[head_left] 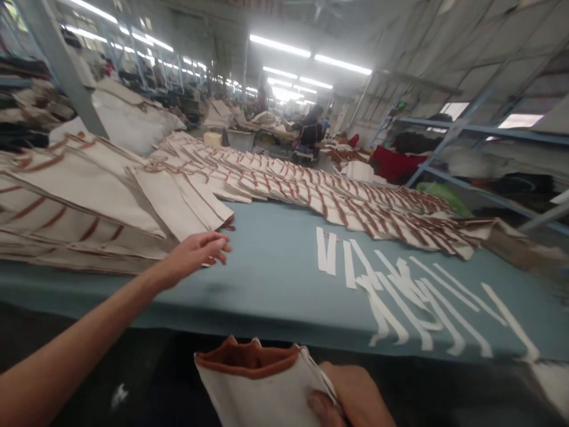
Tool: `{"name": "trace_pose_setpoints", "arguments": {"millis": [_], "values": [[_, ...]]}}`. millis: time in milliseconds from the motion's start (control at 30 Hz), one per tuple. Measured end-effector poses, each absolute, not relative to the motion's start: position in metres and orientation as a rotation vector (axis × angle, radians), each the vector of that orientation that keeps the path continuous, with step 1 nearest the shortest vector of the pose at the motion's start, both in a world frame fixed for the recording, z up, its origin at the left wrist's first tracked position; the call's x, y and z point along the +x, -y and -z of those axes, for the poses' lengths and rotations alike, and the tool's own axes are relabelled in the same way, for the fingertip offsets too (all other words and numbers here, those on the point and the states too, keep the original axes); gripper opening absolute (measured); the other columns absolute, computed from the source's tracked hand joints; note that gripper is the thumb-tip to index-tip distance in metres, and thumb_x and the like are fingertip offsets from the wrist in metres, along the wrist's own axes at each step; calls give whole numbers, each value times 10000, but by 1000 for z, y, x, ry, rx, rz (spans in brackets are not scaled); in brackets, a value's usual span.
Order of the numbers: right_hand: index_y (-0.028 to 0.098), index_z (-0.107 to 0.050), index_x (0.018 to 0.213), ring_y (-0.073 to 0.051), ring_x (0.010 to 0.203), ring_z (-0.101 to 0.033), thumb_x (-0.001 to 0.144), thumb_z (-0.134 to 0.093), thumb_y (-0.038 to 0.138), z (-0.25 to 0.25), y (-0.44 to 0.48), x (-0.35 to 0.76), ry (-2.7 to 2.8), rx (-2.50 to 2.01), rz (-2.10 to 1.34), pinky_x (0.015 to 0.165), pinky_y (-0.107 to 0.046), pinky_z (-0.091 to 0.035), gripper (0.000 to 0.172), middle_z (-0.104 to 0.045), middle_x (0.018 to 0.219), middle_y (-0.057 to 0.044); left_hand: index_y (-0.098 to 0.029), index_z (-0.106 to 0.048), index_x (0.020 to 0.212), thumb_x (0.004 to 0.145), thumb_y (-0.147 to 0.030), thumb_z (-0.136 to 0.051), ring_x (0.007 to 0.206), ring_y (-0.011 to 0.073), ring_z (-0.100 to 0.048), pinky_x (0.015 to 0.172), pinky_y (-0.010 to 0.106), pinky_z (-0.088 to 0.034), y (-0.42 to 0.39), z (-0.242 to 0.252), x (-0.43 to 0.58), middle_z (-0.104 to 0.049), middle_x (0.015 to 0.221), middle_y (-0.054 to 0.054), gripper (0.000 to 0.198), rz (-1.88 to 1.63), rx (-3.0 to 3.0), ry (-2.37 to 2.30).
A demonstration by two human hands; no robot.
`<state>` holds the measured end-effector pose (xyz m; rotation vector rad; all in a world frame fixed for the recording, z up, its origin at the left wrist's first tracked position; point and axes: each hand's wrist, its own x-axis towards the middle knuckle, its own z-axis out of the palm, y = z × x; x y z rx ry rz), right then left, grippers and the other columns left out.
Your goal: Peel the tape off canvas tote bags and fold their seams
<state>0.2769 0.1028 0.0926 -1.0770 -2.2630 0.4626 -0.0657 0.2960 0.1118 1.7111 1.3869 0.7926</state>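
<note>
At the near edge of the counter (pixel 275 267), the right hand (pixel 355 397) is closed on a canvas bag (pixel 262 385). The thumb lies across the cloth at the bag's right side. The bag is held below the counter edge, close to the body. Its brown-trimmed mouth points away from the person and its long axis runs from the lower frame edge up toward the counter.

The left hand (pixel 200 252) is extended forward and to the left over the counter, palm down, with the fingers spread and slightly curled. It holds nothing. Its fingertips are just beside the nearest corner of the stack of flat bags (pixel 89 201), which occupies the left part of the counter. Contact with the stack cannot be confirmed.

The stack lies ahead and left of the held bag, so the left hand is by far the nearer to it, while the right hand is well apart from it.

A long overlapping row of bags (pixel 333 196) runs diagonally across the far side of the counter. Loose white strips (pixel 409 290) lie on the right part, well apart from both hands.
</note>
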Motion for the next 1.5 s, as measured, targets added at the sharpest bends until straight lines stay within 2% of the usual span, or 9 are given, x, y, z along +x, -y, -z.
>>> {"name": "trace_pose_setpoints", "arguments": {"millis": [133, 233, 400, 500, 633, 833, 1000, 1167, 1500], "values": [[233, -640, 936, -121, 502, -675, 1286, -252, 405, -98, -107, 249, 2252, -913, -333, 551, -250, -445, 550, -745, 662, 0, -231, -848, 1146, 1126, -623, -551, 932, 276, -886, 808, 307, -716, -179, -83, -46, -912, 1052, 85, 492, -892, 1703, -1289], [217, -659, 1006, -125, 533, -713, 1282, -281, 331, -90, -100, 237, 2238, -929, -230, 566, -266, -450, 482, -757, 701, 7, -331, -822, 1273, 1113, -352, -646, 1138, 242, -870, 1029, 272, -678, -109, -55, -34, -897, 1249, 27, 238, -1238, 1924, -1250], [214, -663, 969, -150, 530, -708, 1278, -236, 283, -68, -84, 221, 2255, -1009, -42, 562, -318, -431, 531, -748, 695, 0, -317, -756, 1319, 979, -163, -742, 1059, 213, -857, 988, 254, -675, -65, -27, -14, -873, 1199, 28, 373, -1399, 2043, -1339], [217, -662, 938, -157, 529, -681, 1281, -236, 269, -60, -78, 213, 2291, -1056, 29, 568, -334, -413, 550, -715, 671, 8, -287, -810, 1096, 975, -227, -711, 967, 230, -822, 956, 300, -657, -57, -31, -6, -862, 1052, 19, 167, -1335, 1853, -1481], [229, -641, 907, -185, 572, -669, 1261, -366, 247, -47, -64, 208, 2434, -1072, -35, 584, -357, -384, 449, -704, 697, 3, -242, -830, 1036, 990, -361, -624, 961, 260, -794, 923, 325, -617, -45, -52, -5, -856, 1016, 30, 242, -886, 1430, -1467], [216, -682, 1042, -208, 729, -731, 1125, -645, 327, -28, -33, 200, 2324, -1142, -727, 669, -323, -443, 144, -795, 897, -35, -239, -794, 842, 971, -425, -631, 832, 251, -733, 798, 298, -554, -28, -67, -11, -821, 844, 9, 279, -667, 1168, -1363], [223, -654, 910, -155, 662, -584, 984, -737, 385, -28, -30, 183, 1784, -1313, -1296, 637, -275, -415, 196, -667, 769, 21, -249, -775, 787, 927, -381, -648, 787, 253, -732, 793, 298, -577, -23, -66, -16, -807, 784, 10, 232, -666, 1195, -1389], [230, -584, 877, -132, 623, -494, 993, -701, 529, -35, -43, 184, 1476, -1253, -1719, 585, -247, -383, 342, -563, 717, 50, -251, -801, 822, 955, -332, -639, 756, 224, -725, 732, 257, -561, -33, -62, -19, -805, 783, -6, 224, -652, 1346, -1308], [208, -651, 895, -127, 632, -582, 1039, -645, 336, -36, -42, 196, 1717, -1323, -1354, 607, -236, -391, 193, -657, 755, 21, -237, -811, 894, 993, -356, -670, 818, 217, -729, 755, 246, -546, -40, -54, -14, -819, 854, -10, 210, -602, 1367, -1230]]}}
